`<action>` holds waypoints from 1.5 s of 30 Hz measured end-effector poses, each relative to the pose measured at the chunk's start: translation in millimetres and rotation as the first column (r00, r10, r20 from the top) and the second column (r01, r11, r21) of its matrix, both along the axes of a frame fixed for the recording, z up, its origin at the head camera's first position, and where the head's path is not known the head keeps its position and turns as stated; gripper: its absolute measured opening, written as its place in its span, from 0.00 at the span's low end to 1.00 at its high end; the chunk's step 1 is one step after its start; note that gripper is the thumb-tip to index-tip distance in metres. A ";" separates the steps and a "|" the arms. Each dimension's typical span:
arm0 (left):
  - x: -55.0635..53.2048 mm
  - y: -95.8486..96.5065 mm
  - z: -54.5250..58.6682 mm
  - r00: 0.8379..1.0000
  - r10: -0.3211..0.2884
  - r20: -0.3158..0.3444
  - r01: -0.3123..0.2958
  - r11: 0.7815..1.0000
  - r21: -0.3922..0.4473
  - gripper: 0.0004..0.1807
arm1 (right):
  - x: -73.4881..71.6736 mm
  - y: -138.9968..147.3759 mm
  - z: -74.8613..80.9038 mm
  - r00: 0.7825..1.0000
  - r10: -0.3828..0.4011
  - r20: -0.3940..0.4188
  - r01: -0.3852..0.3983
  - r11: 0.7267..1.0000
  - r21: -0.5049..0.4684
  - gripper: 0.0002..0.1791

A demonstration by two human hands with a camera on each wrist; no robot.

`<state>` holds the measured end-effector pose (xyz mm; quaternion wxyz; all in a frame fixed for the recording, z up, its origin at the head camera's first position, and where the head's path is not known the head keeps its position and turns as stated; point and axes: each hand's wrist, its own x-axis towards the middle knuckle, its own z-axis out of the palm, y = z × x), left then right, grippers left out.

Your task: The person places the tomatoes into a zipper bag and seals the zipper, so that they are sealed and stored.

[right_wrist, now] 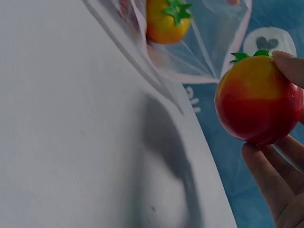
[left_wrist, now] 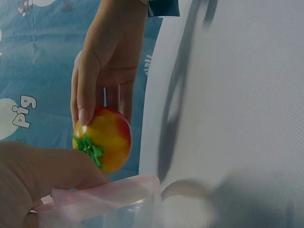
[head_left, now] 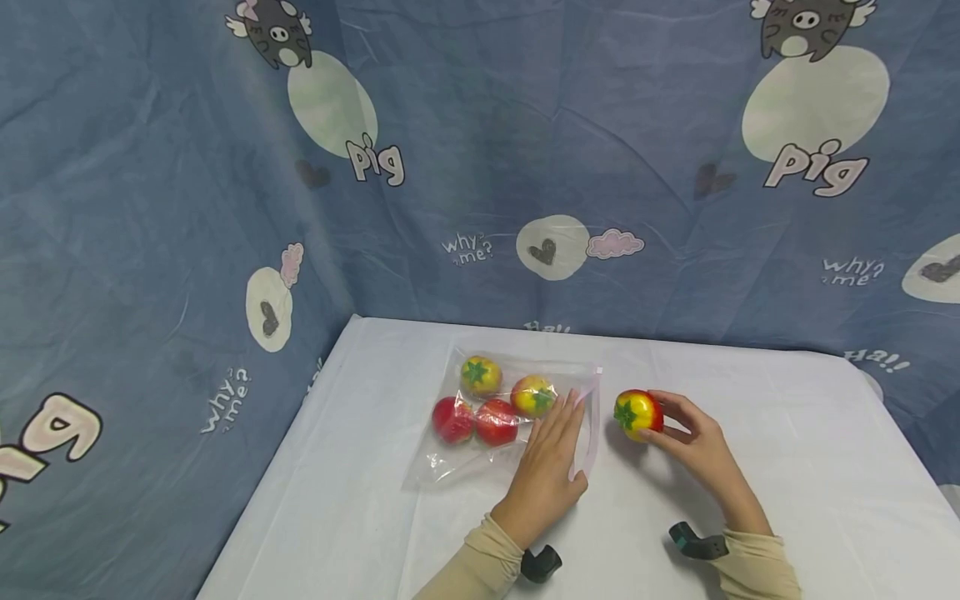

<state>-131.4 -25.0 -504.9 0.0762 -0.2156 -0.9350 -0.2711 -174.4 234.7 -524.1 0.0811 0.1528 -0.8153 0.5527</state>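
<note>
My right hand [head_left: 701, 446] holds a glossy red-and-yellow tomato [head_left: 637, 413] with a green leafy top, between thumb and fingers. It is raised above the table, just right of a clear zip bag [head_left: 442, 467]. My left hand [head_left: 546, 471] lies over the bag's right end with its fingers straight, beside the pink-edged mouth. In the right wrist view that mouth gapes, and a yellow tomato [right_wrist: 166, 21] shows inside. Several red and yellow fruits lie in the bag, among them a red one [head_left: 497, 423]. The left wrist view shows the left thumb [left_wrist: 71, 168] right at the bag's pink rim [left_wrist: 109, 194].
A white cloth covers the table [head_left: 810, 450]. Blue printed curtains [head_left: 465, 150] hang behind it and along its left side. A dark wrist camera [head_left: 697, 542] is worn on the right wrist, and another [head_left: 542, 565] on the left.
</note>
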 end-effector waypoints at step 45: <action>0.3 0.2 1.4 1.000 -0.014 -0.028 0.014 1.000 -0.008 0.54 | 6.3 -71.9 -23.1 0.981 0.195 -0.013 -0.194 0.980 0.048 0.36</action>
